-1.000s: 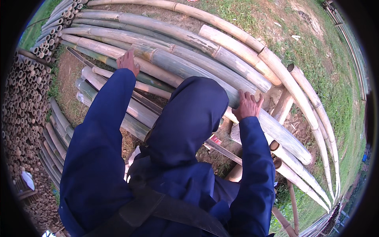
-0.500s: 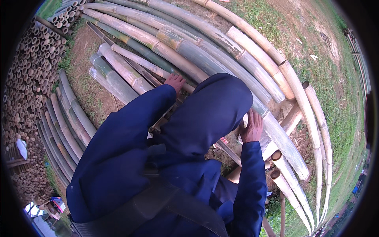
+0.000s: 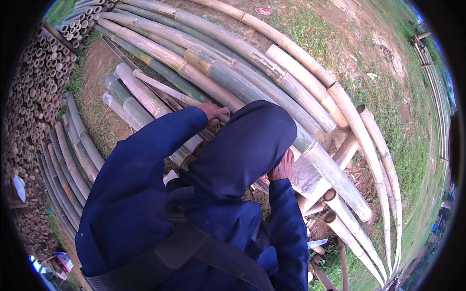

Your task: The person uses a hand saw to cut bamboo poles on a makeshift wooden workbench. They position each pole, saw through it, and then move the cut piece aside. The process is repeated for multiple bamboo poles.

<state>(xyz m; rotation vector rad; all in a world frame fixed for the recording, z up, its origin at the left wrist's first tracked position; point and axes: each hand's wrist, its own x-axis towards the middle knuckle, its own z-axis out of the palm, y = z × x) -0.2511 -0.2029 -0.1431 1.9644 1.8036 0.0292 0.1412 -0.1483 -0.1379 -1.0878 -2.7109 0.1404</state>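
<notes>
Left hand (image 3: 212, 112): ours, back uppermost, touching the slender pole; whether its fingers close around it, we cannot tell.

Slender pole (image 3: 165, 88): one, laid aslant between the thick bamboo poles (image 3: 167, 56) and the short lengths (image 3: 141, 89), its lower end by our left hand.

Right hand (image 3: 282, 168): fingers curled, partly behind our dark-clothed knee (image 3: 252, 140); contents hidden, grip untold.

Handling notes, by our judgement: we should keep fingertips off the pinch between neighbouring round poles, mind split edges for splinters, bring the right hand clear of the knee where we can see it, and press evenly, since loose rounds may roll.
</notes>
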